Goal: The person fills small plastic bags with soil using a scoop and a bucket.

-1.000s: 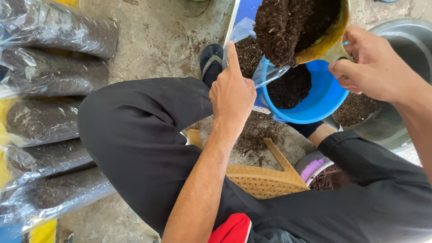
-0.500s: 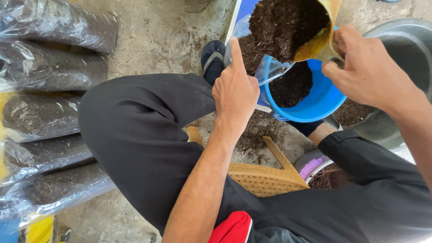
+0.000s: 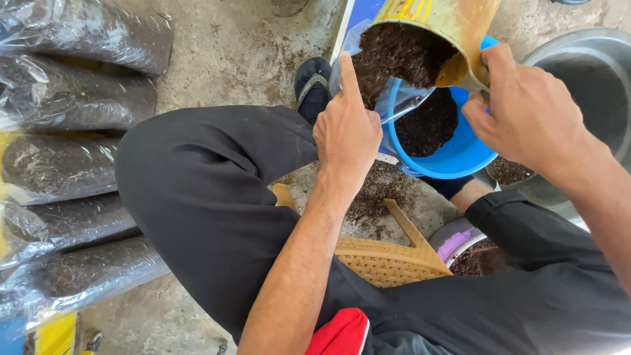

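My right hand (image 3: 529, 112) grips a rusty yellow tin can (image 3: 442, 29) full of dark soil, tipped with its mouth toward a clear plastic bag (image 3: 388, 98). My left hand (image 3: 347, 131) holds that bag's rim open, index finger pointing up along it. Soil sits at the can's mouth, right at the bag opening. Below them stands a blue bowl (image 3: 460, 161) holding more soil. How full the bag is stays hidden behind my left hand.
Several soil-filled clear bags (image 3: 72, 158) lie stacked at the left. A grey metal basin (image 3: 585, 79) stands at the right. I sit on a woven yellow stool (image 3: 388, 260), black-trousered knee (image 3: 197, 190) raised. A sandalled foot (image 3: 311, 82) rests near the bowl. A soil-filled pot (image 3: 470, 253) sits beside the stool.
My right hand has tilted the can further down and left, bringing its mouth to the bag opening. My left hand stayed on the bag.
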